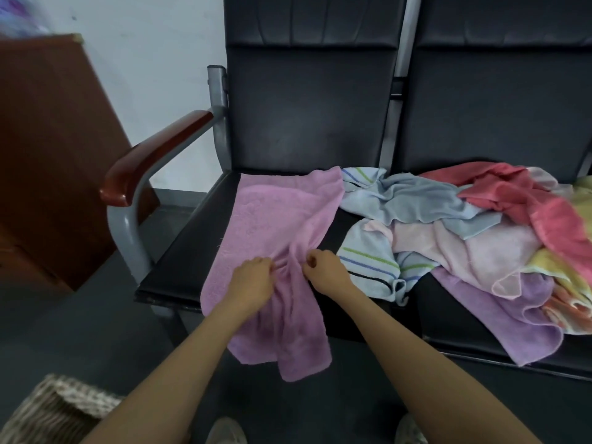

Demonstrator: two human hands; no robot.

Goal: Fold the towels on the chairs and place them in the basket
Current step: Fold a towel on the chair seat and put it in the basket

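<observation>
Pink towel (278,213): bunched between your left hand (253,280) and right hand (326,270), both pinching it. Plain, creased, spreading toward 12 o'clock.

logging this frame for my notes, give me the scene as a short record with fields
left hand: pinches the pink towel near its middle
right hand: pinches the same towel, close beside the left
pink towel: spread over left chair seat, near end hanging off the front
towel pile: unfolded, mostly on the right seat
wicker basket: on floor, lower left
</observation>
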